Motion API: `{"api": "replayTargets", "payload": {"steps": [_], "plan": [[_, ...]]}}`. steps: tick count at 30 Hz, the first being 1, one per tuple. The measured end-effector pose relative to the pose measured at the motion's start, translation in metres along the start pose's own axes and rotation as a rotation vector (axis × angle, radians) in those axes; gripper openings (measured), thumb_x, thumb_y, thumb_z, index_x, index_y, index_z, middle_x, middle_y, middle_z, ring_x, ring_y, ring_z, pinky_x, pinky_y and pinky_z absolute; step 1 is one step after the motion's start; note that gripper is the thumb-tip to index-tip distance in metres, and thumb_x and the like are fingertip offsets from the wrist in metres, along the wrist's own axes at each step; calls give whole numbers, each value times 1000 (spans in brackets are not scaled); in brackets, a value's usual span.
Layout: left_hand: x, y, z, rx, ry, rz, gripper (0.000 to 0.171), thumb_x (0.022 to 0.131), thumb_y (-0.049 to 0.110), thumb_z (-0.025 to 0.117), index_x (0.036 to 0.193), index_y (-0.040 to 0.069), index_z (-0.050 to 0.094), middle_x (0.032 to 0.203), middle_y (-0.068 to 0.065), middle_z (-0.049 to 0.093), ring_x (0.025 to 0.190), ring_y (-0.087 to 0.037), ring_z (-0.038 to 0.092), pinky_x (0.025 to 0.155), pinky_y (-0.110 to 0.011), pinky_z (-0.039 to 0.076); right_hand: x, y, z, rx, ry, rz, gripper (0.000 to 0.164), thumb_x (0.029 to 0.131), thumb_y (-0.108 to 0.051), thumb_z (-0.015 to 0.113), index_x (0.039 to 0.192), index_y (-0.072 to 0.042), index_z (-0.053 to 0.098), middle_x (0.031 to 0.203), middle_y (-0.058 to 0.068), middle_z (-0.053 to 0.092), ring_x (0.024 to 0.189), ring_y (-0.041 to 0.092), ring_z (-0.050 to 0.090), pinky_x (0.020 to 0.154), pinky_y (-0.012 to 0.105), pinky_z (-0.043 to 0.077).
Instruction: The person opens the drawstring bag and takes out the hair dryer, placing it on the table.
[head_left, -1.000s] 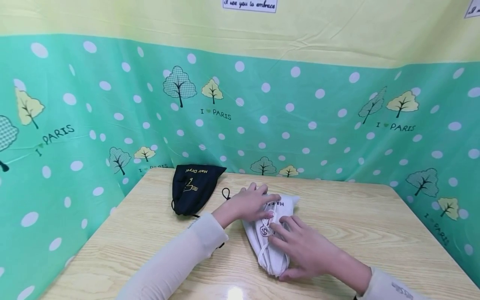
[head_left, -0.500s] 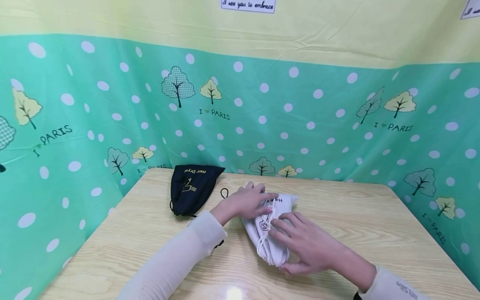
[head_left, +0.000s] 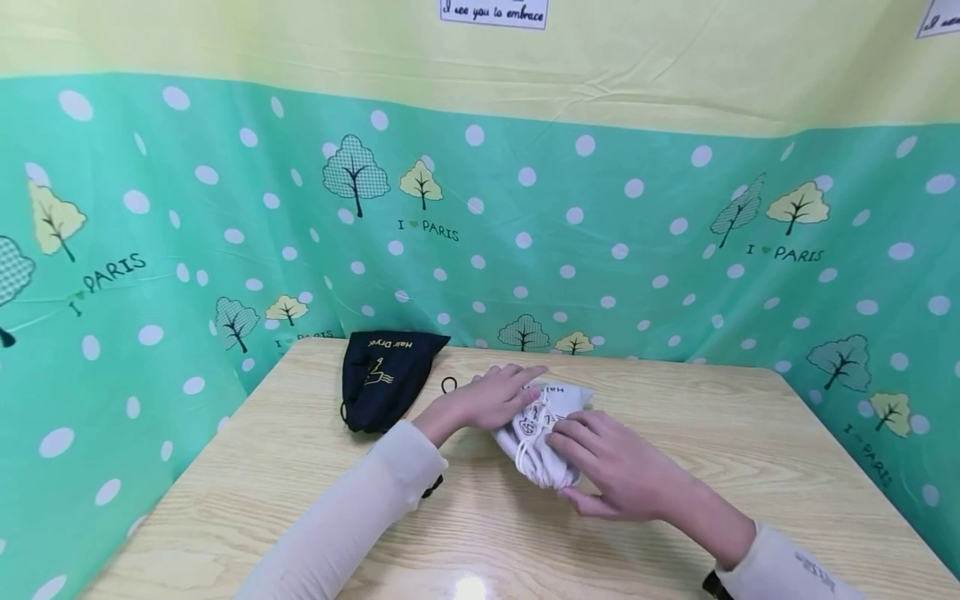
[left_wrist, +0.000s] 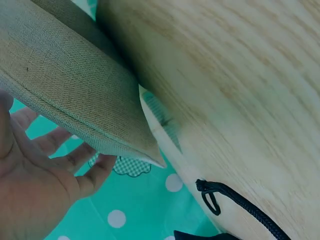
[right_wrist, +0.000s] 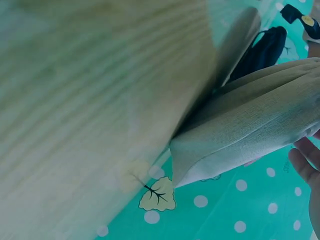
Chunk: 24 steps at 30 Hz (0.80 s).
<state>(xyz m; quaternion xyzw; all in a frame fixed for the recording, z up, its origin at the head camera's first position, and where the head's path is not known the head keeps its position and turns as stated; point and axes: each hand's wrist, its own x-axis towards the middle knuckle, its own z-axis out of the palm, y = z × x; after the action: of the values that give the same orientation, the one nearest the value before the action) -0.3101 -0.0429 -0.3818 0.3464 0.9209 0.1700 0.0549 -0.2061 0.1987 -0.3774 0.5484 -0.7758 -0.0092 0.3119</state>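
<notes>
A white drawstring bag (head_left: pixel 546 460) printed with dark lettering and a drawing is between the two hands, its gathered, corded end toward me. My left hand (head_left: pixel 483 404) lies against its left and far side; in the left wrist view the fingers of the left hand (left_wrist: pixel 42 170) are spread and nearly straight along the bag (left_wrist: pixel 80 85). With curled fingers on top and thumb by the corded end, my right hand (head_left: pixel 626 467) grips the right side. Only some fingers of the right hand (right_wrist: pixel 309 162) show in the right wrist view. The bag's contents are hidden.
A black drawstring bag (head_left: pixel 390 379) marked "Hair Dryer" lies at the table's back left, a black cord loop (head_left: pixel 448 385) beside it. The wooden table (head_left: pixel 315 508) ends at a green dotted curtain (head_left: pixel 645 217) behind.
The white bag's near, corded end has shifted away from me and appears raised, so the bag looks shorter in the head view. My right hand has moved slightly away with it.
</notes>
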Motion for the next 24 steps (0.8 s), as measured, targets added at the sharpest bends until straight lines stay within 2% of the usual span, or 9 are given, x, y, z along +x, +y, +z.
{"api": "replayTargets", "payload": {"steps": [3,6,10,16,20,24], "plan": [[0,-2,-2,-29,29,24,57,111,48,26,162,25,29,160,-11,38,145,-37,37,116,-55,32,2,5,-2,23,20,14,58,105,-48,38,129,-1,61,121,9,64,111,27,59,97,43,51],[-2,-3,-6,-42,73,65,55,111,46,27,160,21,37,158,-10,42,145,-34,38,117,-52,32,5,11,-2,70,45,34,56,104,-47,42,129,-1,61,122,9,64,111,26,60,96,44,51],[-7,-5,-12,-84,166,137,53,112,42,29,152,14,50,151,-8,52,142,-29,44,116,-48,34,11,18,-2,131,71,66,53,102,-46,49,129,-2,62,121,8,65,109,25,61,93,43,53],[-15,-3,-21,-215,319,199,46,112,36,38,139,6,61,135,-8,63,128,-24,57,107,-43,45,20,30,-6,166,89,123,50,101,-44,51,128,-4,64,118,8,67,105,24,63,88,43,55],[-18,0,-22,-270,368,241,42,111,33,41,134,5,63,130,-8,65,122,-21,60,102,-38,49,23,36,-7,180,116,157,49,103,-45,49,125,-4,64,115,8,68,105,25,65,87,44,55],[-19,3,-22,-312,403,283,32,110,28,45,126,6,62,118,-5,64,109,-16,61,92,-31,53,24,42,-5,188,159,178,50,105,-46,46,121,-4,65,112,9,68,103,26,66,85,46,56]]}}
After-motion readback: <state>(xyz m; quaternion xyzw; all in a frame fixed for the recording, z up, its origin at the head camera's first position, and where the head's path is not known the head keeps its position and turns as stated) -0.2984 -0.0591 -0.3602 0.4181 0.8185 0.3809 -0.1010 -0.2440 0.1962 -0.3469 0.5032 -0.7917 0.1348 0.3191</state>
